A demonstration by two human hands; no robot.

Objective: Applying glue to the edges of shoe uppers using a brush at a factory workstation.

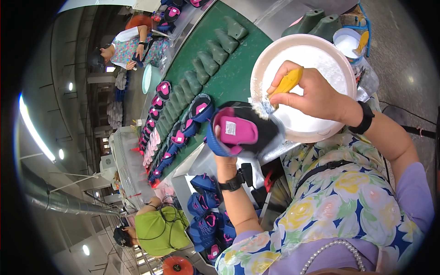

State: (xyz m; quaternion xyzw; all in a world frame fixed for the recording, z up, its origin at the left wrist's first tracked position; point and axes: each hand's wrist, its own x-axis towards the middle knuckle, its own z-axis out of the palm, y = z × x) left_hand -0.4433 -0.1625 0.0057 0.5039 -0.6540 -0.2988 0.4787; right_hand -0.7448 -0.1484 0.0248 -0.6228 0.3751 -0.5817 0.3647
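My right hand [316,94] grips a brush by its yellow handle [289,80]. The brush's white-coated bristles [263,108] are at the toe end of a shoe upper, beside the rim of a pale pink basin [258,68]. White paste [316,62] fills much of that basin. In my left hand [224,161] is the dark blue and black shoe upper [269,136], its bright pink lining and a white label [230,128] facing up. Most of the left hand is hidden under the upper, whose toe is blurred.
A green conveyor belt [254,48] carries dark green shoe lasts [211,63] and rows of shoe uppers [200,108]. More blue uppers [204,229] fill a bin by my left forearm. A small white tub [347,42] stands beyond the basin. Two people [160,229] are at the left.
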